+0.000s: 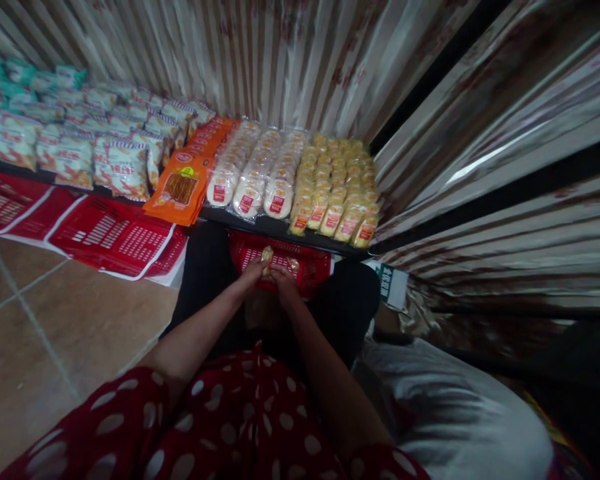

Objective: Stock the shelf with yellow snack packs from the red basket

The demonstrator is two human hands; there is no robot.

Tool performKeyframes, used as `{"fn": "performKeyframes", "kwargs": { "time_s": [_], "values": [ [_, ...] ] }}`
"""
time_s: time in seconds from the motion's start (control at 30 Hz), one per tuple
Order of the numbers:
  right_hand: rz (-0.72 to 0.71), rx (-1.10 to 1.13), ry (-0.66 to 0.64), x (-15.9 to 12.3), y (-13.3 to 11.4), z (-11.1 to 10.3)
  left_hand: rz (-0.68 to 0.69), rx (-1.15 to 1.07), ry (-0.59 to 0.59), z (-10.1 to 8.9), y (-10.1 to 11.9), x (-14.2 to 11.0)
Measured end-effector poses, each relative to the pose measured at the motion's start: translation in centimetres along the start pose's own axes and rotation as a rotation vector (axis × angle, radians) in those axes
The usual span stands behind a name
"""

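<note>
Between my knees, my left hand point(251, 274) is closed on a small yellow snack packet point(267, 253) in clear wrapping. My right hand point(284, 283) meets it from the other side, its fingers curled in against the packet's lower end. The fingertips are dim and partly hidden. Beneath both hands lies a red printed plastic sheet point(313, 263), and something small and shiny point(293, 265) shows just past my right fingers. In front, rows of similar yellow packets point(337, 187) stand on the dark shelf edge point(280, 231).
Left of the yellow packets are rows of round white wrapped crackers point(249, 193), orange packets point(180, 177), white snack bags point(123, 167) and green bags point(20, 73). A striped curtain point(280, 60) hangs behind. A white bulky bundle point(450, 400) lies at my right.
</note>
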State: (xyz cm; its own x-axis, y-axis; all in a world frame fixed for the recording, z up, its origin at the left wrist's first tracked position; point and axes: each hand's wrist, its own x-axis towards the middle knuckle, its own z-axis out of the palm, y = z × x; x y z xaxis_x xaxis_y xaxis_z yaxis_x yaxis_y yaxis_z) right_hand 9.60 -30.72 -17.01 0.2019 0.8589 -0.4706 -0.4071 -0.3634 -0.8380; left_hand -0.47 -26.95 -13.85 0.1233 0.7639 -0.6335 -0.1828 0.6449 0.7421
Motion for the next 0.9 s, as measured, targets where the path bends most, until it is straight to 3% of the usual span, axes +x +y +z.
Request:
{"fn": "performKeyframes", "kwargs": {
  "time_s": [0.4,0.9],
  "values": [
    [0.029,-0.001,-0.014,0.0,-0.4,-0.5,-0.020,-0.090,0.061,-0.9,-0.5,0.4],
    [-0.017,-0.071,0.044,-1.3,-1.7,0.4,0.062,-0.045,-0.009,-1.1,-1.2,0.2]
  ]
}}
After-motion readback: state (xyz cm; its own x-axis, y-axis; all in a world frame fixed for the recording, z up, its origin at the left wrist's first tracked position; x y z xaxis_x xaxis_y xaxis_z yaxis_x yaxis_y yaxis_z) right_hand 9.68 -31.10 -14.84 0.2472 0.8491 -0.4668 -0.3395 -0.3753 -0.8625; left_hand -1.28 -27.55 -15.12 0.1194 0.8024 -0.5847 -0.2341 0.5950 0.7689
